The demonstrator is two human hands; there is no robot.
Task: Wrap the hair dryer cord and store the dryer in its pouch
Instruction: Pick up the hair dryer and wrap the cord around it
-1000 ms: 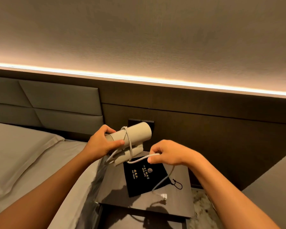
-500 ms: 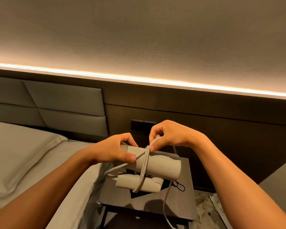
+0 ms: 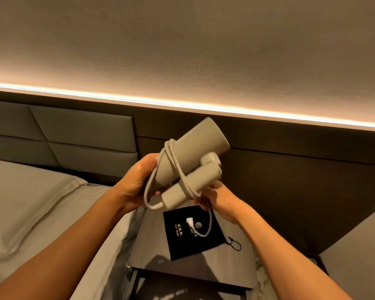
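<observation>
Left hand (image 3: pixel 136 182) grips the dryer (image 3: pixel 193 156) barrel; right hand (image 3: pixel 217 200) pinches the cord (image 3: pixel 173 163) looped round it, plug (image 3: pixel 189 221) dangling. Below, the black pouch (image 3: pixel 188 237) lies flat on the nightstand (image 3: pixel 236 269), bed (image 3: pixel 30 213) left, padded headboard (image 3: pixel 74 135) and light strip (image 3: pixel 204 107) behind.

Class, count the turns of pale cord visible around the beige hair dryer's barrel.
2 visible turns of pale cord cross the beige hair dryer barrel near the left hand; more may hide behind.

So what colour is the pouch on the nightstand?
Black with gold lettering, the pouch, seen in the head view.
</observation>
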